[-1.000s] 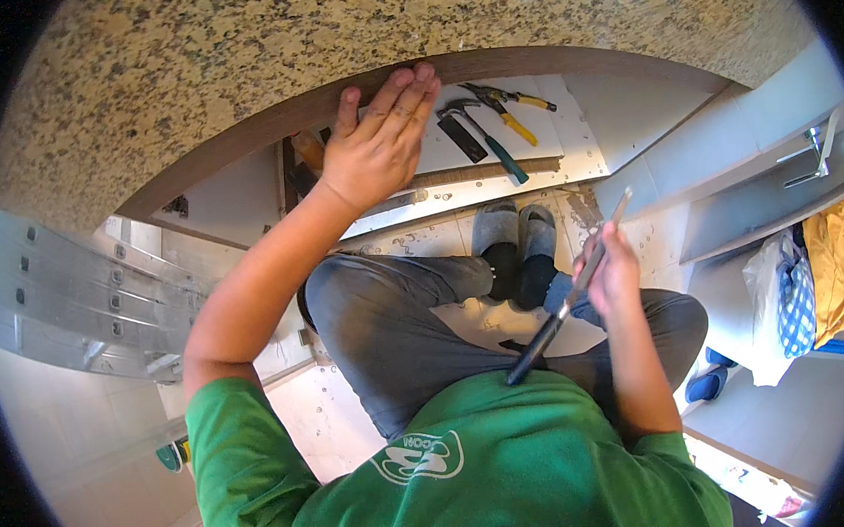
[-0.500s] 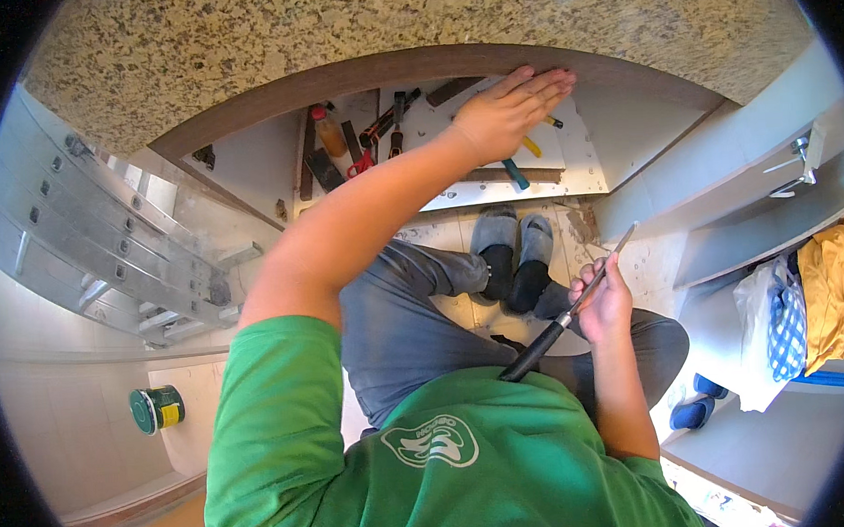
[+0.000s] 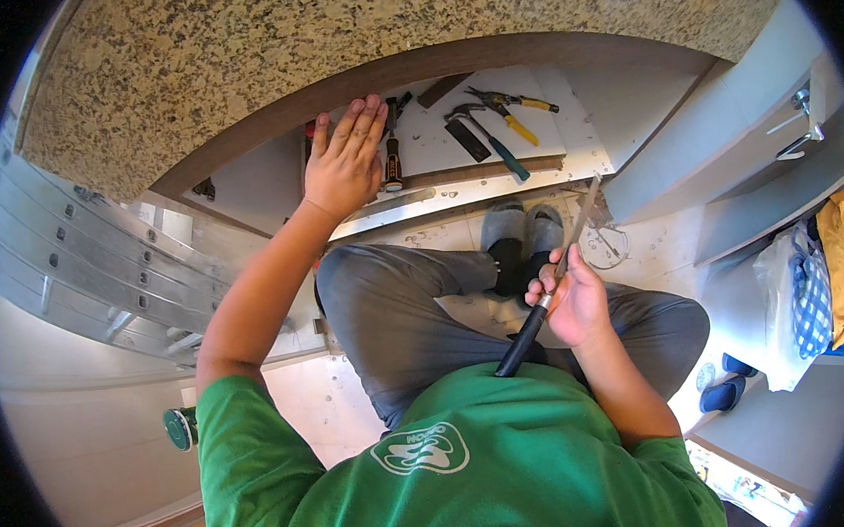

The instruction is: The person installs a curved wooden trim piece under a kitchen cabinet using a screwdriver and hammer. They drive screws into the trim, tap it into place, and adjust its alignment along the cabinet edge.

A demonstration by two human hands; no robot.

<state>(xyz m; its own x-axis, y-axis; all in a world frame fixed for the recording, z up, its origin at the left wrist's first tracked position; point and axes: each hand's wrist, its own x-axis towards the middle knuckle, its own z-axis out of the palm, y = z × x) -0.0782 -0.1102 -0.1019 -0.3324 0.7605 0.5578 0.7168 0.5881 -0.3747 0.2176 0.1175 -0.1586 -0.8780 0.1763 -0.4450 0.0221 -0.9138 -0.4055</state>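
Observation:
My left hand is open, fingers stretched out, with its fingertips at the curved brown wooden edge beneath the speckled stone countertop. Whether the palm presses on the wood cannot be made out. Over my lap, my right hand is closed around a file, near where its black handle meets the long narrow metal blade. The blade slants up and away to the right, apart from the wooden edge. The handle's end points back at my green shirt.
In the cabinet below lie yellow-handled snips, a teal-handled hammer and a black-and-orange screwdriver. An aluminium ladder leans at left, with a green can nearby. An open cabinet door stands at right.
My left hand has slid leftward along the wooden edge, uncovering the snips and hammer. My right hand and the file have shifted slightly left and nearer the viewer.

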